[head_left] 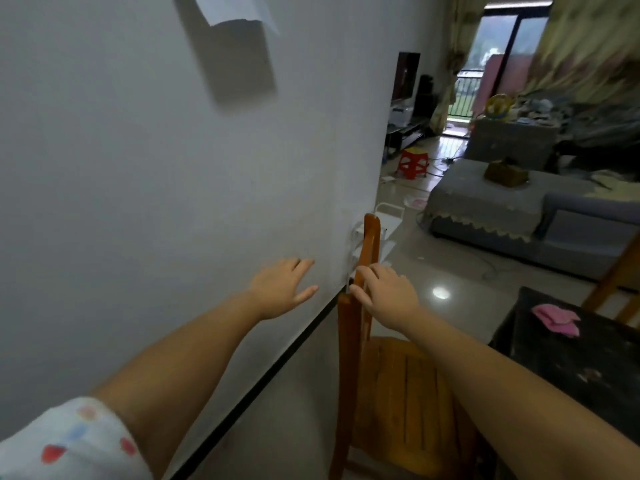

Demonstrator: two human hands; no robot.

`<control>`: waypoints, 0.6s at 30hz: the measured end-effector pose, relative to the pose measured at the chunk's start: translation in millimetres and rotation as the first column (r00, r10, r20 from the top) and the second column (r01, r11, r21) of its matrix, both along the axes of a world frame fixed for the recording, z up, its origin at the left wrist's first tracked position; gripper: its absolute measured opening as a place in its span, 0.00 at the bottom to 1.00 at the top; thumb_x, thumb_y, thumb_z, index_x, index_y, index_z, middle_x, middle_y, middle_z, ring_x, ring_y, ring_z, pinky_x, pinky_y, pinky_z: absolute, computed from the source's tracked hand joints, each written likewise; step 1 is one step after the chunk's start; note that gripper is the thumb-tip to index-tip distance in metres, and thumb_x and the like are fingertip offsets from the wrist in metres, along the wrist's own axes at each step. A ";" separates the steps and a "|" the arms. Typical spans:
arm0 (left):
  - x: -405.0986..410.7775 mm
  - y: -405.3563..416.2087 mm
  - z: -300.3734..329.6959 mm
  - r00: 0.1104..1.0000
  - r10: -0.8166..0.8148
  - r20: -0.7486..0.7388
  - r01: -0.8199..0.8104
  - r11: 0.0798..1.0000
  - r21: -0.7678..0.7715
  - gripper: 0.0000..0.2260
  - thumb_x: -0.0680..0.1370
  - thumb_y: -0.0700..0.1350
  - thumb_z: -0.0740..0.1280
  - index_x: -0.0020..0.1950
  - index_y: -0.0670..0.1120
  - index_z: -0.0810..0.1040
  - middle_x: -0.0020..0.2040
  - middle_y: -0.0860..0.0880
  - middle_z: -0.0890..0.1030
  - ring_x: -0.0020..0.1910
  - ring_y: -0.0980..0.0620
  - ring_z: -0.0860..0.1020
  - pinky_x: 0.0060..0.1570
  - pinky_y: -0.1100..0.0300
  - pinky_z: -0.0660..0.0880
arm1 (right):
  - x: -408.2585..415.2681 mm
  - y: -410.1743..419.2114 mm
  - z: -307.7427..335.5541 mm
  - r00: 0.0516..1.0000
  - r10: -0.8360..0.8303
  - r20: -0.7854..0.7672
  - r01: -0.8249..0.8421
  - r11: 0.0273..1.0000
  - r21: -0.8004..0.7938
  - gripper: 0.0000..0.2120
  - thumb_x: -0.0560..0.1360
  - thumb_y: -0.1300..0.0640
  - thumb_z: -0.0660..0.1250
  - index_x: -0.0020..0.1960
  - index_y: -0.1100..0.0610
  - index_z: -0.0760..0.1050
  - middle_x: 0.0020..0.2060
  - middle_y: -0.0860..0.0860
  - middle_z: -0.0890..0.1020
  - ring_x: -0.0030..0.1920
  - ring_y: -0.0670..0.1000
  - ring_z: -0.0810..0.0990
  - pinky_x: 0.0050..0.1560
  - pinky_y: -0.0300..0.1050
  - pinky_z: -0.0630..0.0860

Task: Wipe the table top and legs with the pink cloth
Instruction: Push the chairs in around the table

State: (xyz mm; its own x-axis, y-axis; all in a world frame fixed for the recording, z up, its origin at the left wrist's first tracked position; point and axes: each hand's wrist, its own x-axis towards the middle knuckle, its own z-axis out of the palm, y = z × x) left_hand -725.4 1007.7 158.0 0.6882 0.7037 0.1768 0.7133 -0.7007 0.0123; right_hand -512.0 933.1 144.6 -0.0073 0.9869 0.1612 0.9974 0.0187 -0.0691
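Note:
A crumpled pink cloth (556,318) lies on the dark table top (571,362) at the right edge of the view. My right hand (384,292) grips the top rail of a wooden chair's (391,393) backrest, well left of the cloth. My left hand (285,284) hovers in front of the white wall with its fingers spread, holding nothing. The table legs are out of sight.
The white wall (173,185) with a black skirting line fills the left. Beyond the chair are a white rack (388,220), a red stool (412,164), a grey sofa (519,216) and a second wooden chair (620,278) behind the table.

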 end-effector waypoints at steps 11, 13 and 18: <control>93.9 169.4 -32.3 0.856 -0.510 -0.087 0.511 0.860 -0.012 0.28 0.77 0.56 0.59 0.73 0.47 0.58 0.68 0.44 0.66 0.66 0.46 0.65 0.65 0.54 0.62 | 12.5 111.0 -18.7 0.888 -0.393 -0.240 0.303 0.891 -0.339 0.24 0.76 0.43 0.61 0.65 0.56 0.63 0.50 0.54 0.79 0.46 0.52 0.80 0.48 0.48 0.79; 118.6 193.5 -40.2 0.753 -0.643 -0.139 0.651 0.759 0.017 0.30 0.76 0.57 0.62 0.73 0.47 0.58 0.71 0.43 0.64 0.69 0.45 0.62 0.68 0.51 0.58 | 5.2 121.5 -24.9 0.794 -0.488 -0.362 0.369 0.860 -0.352 0.25 0.77 0.50 0.62 0.70 0.57 0.58 0.52 0.56 0.80 0.46 0.53 0.80 0.46 0.45 0.76; 175.0 226.2 -49.1 0.468 -0.842 -0.269 0.876 0.482 0.015 0.27 0.74 0.59 0.63 0.68 0.46 0.65 0.67 0.43 0.68 0.66 0.45 0.65 0.67 0.53 0.56 | -20.4 137.4 -32.7 0.522 -0.755 -0.396 0.619 0.655 -0.433 0.16 0.79 0.53 0.59 0.64 0.59 0.63 0.53 0.57 0.78 0.51 0.57 0.79 0.47 0.46 0.72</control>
State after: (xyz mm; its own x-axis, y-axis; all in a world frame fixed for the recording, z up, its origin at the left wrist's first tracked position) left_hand -550.4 1234.0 108.9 0.9590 -0.2833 -0.0046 -0.2790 -0.9413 -0.1902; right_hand -532.4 1070.6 111.9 0.7018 0.6489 -0.2939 0.4916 -0.7398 -0.4594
